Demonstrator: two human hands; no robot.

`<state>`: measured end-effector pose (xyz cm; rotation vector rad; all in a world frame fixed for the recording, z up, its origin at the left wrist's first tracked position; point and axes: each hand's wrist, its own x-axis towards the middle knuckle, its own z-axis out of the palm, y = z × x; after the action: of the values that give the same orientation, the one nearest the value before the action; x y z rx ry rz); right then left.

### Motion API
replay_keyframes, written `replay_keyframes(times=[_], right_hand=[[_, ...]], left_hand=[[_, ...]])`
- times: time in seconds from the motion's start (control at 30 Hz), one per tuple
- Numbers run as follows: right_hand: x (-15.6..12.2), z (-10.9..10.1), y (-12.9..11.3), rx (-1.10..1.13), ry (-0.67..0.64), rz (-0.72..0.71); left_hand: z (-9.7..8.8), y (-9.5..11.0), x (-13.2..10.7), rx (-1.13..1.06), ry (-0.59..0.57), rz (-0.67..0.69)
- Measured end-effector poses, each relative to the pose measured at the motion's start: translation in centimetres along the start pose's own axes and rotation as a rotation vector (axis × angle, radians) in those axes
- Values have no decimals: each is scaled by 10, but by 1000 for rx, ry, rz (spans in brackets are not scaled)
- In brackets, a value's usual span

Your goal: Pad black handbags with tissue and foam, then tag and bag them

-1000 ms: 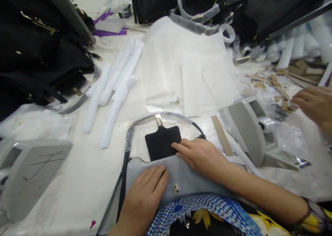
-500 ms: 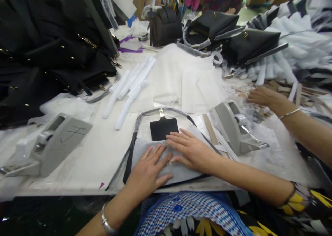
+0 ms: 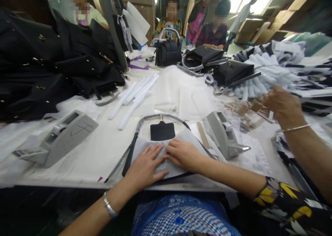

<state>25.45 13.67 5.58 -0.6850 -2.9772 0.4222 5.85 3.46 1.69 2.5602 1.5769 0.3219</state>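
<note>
Grey-topped bag (image 3: 175,170) beneath both hands (image 3: 146,164) — black flap (image 3: 162,131) just beyond.

Left dispenser (image 3: 64,144): bore a dark hand-drawn mark (image 3: 83,128), its reading unclear.
Apron (image 3: 166,218): showed pale lettering (image 3: 175,202), too blurred to read.

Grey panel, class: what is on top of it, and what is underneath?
The left hand and right hand are on the grey panel. Black material shows along its left and near edges; a black tab shows past its far edge. What the panel covers is hidden.
</note>
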Motion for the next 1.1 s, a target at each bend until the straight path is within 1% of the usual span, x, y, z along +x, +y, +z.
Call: replay_keyframes(times=[0.03, 0.1, 0.17, 0.23, 0.4, 0.5, 0.53, 0.57, 0.67, 0.7, 0.77, 0.83, 0.9, 0.97, 1.03, 1.1], right_hand=[[4, -2, -5, -45, -58, -2], [11, -3, -12, -109, -158, 38], [14, -2, -17, -129, -239, 89], [15, 0, -19, -123, -299, 107], [19, 4, -19, -38, -380, 216], [32, -6, -9, 19, -413, 224], [40, -11, -2, 51, -377, 246], [49, -17, 5, 81, -310, 283], [82, -28, 30, 128, -38, 417], [94, -29, 38, 131, 15, 446], [113, -28, 50, 149, 35, 479], [121, -28, 54, 194, 47, 499], [115, -29, 50, 246, 76, 478], [94, -32, 39, 304, 113, 406], [62, -31, 27, 387, 160, 262], [27, -22, 15, 452, 187, 82]], left_hand=[[0, 0, 0, -11, 0, -8], [1, 0, -1, -29, 1, -17], [3, -1, -1, -32, 6, -15], [4, -1, -2, -25, 12, -9], [8, -1, -2, -9, 30, 7], [9, -1, -3, -12, 39, 11], [9, -2, -3, -14, 41, 11], [9, -2, -3, -15, 43, 12], [8, -3, -4, -13, 55, 10], [8, -3, -4, -11, 60, 7], [7, -2, -4, -8, 67, 3], [6, -1, -4, -8, 72, -1], [5, 0, -4, -14, 74, -4], [4, 0, -5, -25, 77, -5], [3, 0, -5, -40, 85, -6], [0, 0, -4, -56, 96, 1]])
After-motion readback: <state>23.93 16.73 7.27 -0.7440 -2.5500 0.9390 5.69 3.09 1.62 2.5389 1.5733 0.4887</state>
